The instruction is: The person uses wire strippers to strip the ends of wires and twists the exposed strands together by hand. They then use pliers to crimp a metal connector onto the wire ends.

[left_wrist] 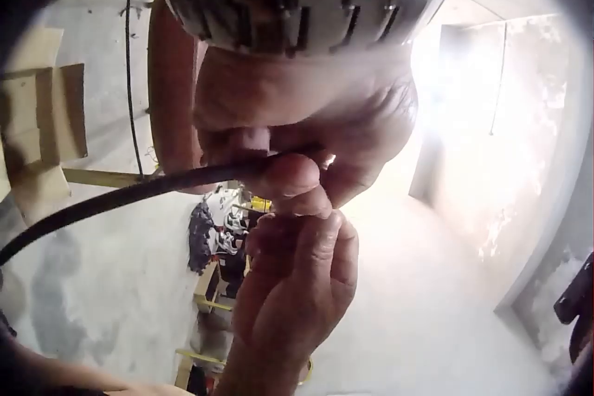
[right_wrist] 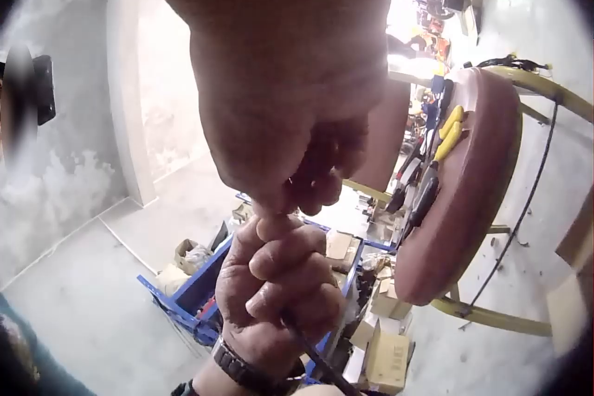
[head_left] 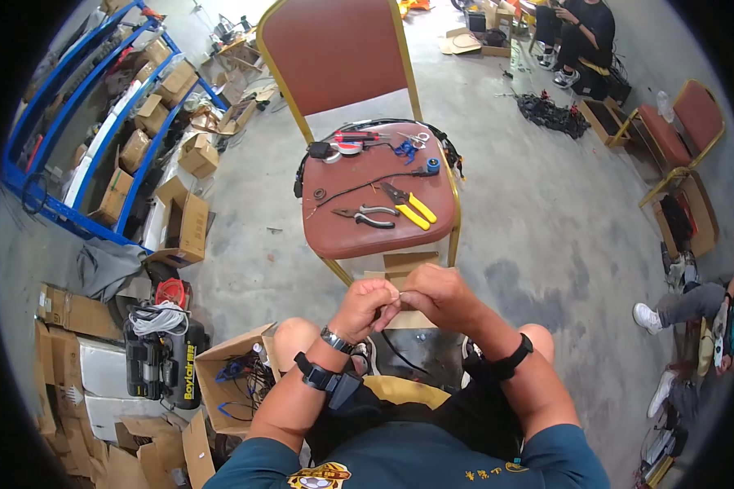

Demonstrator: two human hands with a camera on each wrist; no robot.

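A black cable point(left_wrist: 139, 192) runs into my left hand point(head_left: 367, 308), whose curled fingers grip it near its end. My right hand point(head_left: 440, 295) meets the left at the fingertips, with thumb and finger pinched together at the cable's end. The fingers mostly hide that end. Below the hands, the cable hangs in a curve between the knees in the head view. Ahead, the red chair seat point(head_left: 326, 232) carries yellow-handled wire strippers point(head_left: 416, 210), grey-handled pliers point(head_left: 367, 216), and a thin black cord point(head_left: 375, 181) with a blue round end point(head_left: 432, 166).
Scissors point(head_left: 418, 140), a red screwdriver point(head_left: 355, 136) and a tape roll point(head_left: 349, 148) lie farther back on the seat. At left stand a box of cables point(head_left: 208, 383), an air compressor point(head_left: 189, 363) and blue shelving point(head_left: 143, 167). Other people sit at the right.
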